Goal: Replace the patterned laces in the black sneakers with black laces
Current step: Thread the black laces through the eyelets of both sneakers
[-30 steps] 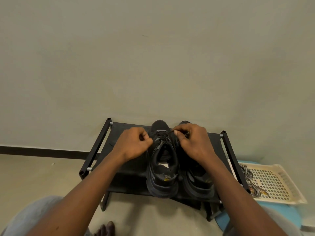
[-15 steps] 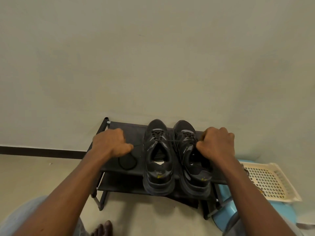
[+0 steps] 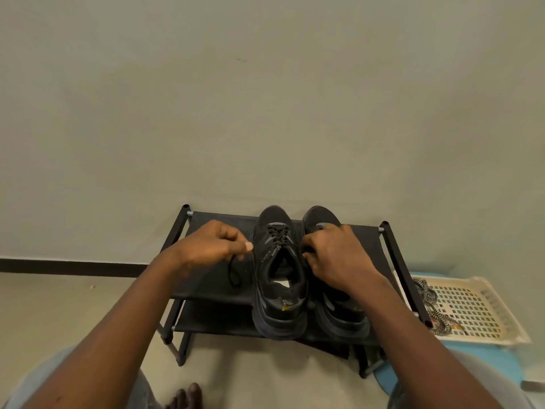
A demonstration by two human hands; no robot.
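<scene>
The left hand (image 3: pixel 212 246) pinches one end of the thin black lace (image 3: pixel 276 236), its slack looping just below that grip. The right hand (image 3: pixel 333 255) curls narrowly on what seems the other end, and the black mesh sneaker (image 3: pixel 280 290) stands between both grips on the black fabric shoe rack (image 3: pixel 206 290). It looks fully laced in black, with the striped patterned laces (image 3: pixel 427 299) dropped in the cream perforated basket (image 3: pixel 477 308) beyond the right grip, so mostly the knot remains; the second black sneaker (image 3: pixel 342 317), under that grip, is too hidden to judge.
</scene>
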